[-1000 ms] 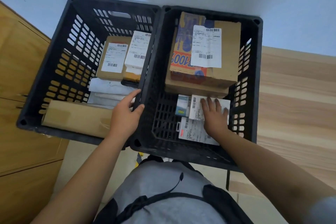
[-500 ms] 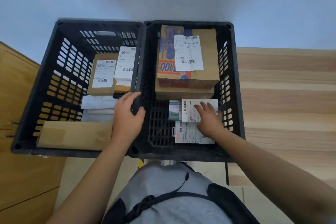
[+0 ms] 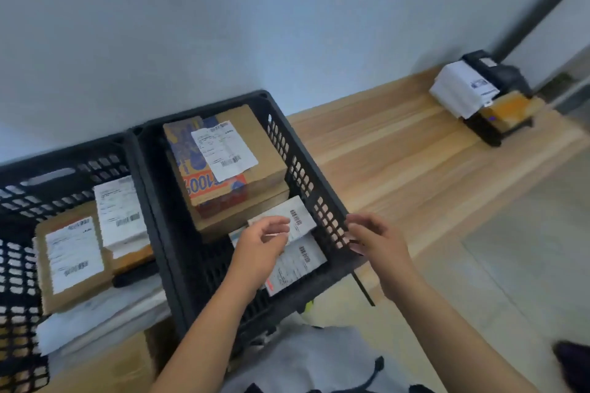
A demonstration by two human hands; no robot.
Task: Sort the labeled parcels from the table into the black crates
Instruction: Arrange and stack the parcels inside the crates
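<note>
Two black crates stand side by side, the left crate and the right crate. The right one holds a large labelled cardboard box on another box, plus small white labelled packets at the near end. The left one holds a labelled brown box, a white-labelled parcel and white mailers. My left hand hovers over the small packets, fingers loosely curled, holding nothing. My right hand is outside the right crate's right wall, fingers relaxed and empty.
A wooden table runs right of the crates along a pale wall. At its far right stands a black label printer with white paper and a brown box beside it. Pale floor lies lower right.
The view swung right. My right hand let go of the small packet and left the right crate. My left hand came off the crates' shared rim and moved over the right crate.
</note>
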